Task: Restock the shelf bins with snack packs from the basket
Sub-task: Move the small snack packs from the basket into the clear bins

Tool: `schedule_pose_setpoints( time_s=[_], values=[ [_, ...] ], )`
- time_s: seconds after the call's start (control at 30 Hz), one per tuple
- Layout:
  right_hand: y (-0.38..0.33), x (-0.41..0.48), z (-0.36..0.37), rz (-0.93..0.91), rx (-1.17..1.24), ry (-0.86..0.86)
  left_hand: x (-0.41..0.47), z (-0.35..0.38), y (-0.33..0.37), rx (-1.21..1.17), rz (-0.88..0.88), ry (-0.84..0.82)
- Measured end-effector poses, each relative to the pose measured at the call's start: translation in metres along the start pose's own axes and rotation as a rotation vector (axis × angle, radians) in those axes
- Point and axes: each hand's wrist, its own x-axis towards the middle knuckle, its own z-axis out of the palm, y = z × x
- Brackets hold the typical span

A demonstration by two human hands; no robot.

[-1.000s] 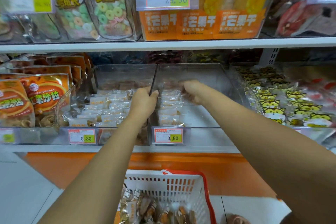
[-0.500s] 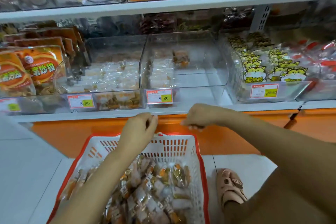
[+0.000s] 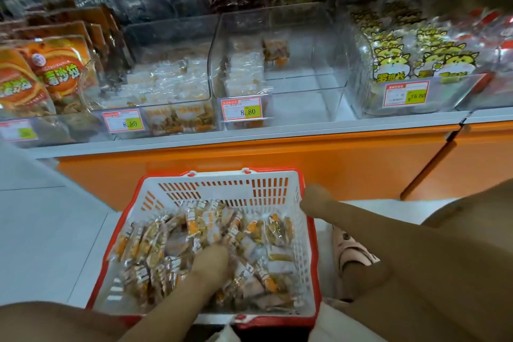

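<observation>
A white basket with a red rim stands on the floor below the shelf, filled with several small clear snack packs with orange contents. My left hand reaches down into the pile, its fingertips buried among the packs. My right hand is blurred and hovers at the basket's far right corner, by the rim. On the shelf, a clear bin holds one row of packs on its left side and is bare on its right. The bin to its left is well filled.
Orange snack bags stand at the shelf's left and yellow cartoon-cat bags at the right. Price tags hang on the bin fronts. An orange base panel runs below the shelf. My sandalled foot is right of the basket.
Both hands have come down from the shelf bins to the basket. My left hand has dropped into the packs, and my right hand has moved to the basket's right rim. The view tilted down.
</observation>
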Motion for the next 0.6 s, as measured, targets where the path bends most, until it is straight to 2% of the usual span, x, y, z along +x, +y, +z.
schedule_pose_setpoints(
  time_s=[0.1, 0.2, 0.3, 0.37, 0.47, 0.53, 0.6],
  values=[
    [-0.002, -0.010, -0.011, 0.014, 0.029, -0.075, 0.006, 0.005, -0.003, 0.055, -0.041, 0.037],
    [-0.004, -0.012, -0.020, 0.009, 0.174, -0.142, 0.006, -0.013, -0.006, -0.020, -0.099, 0.098],
    [-0.025, -0.022, -0.034, -0.110, 0.075, -0.031, 0.001, -0.043, -0.010, -0.222, -0.149, 0.230],
    [-0.045, -0.034, -0.052, -0.225, 0.040, -0.010, -0.004, -0.068, -0.014, -0.484, -0.146, 0.290],
    [-0.069, -0.049, -0.092, -0.410, -0.077, -0.181, -0.018, -0.106, -0.013, -1.125, -0.093, 0.289],
    [-0.080, -0.057, -0.120, -0.464, 0.011, -0.326, -0.027, -0.129, -0.005, -1.382, -0.035, 0.299],
    [-0.086, -0.060, -0.143, -0.507, 0.140, -0.398, -0.037, -0.153, 0.007, -1.574, 0.055, 0.323]
  ],
)
